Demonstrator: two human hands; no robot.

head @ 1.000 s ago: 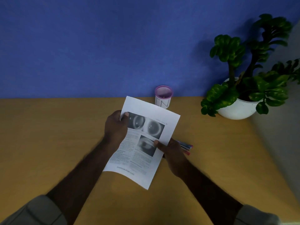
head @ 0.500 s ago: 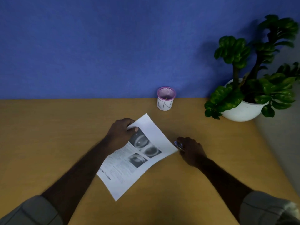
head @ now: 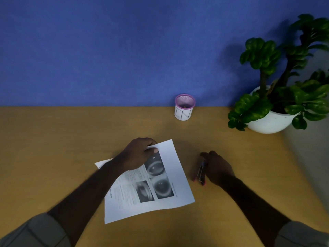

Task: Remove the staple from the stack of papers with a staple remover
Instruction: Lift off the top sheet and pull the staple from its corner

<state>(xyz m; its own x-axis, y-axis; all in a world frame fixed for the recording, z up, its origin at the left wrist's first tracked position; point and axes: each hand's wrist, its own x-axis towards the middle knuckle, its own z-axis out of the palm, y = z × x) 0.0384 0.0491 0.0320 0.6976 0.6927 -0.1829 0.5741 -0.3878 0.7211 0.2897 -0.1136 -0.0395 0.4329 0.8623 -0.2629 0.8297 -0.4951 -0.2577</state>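
The stack of papers, white sheets printed with text and grey eye pictures, lies flat on the wooden desk. My left hand pinches its far left corner, thumb on top. The staple itself is too small to make out. To the right of the papers lies the staple remover, a slim metal tool with pink ends. My right hand rests over its far end, fingers curled around it.
A small white mesh cup with a pink rim, marked "IN", stands at the back against the blue wall. A leafy plant in a white pot fills the back right corner. A grey wall borders the desk on the right.
The papers went from held up in both hands to lying flat on the desk, turned clockwise. My right hand let go of them and moved right onto the staple remover.
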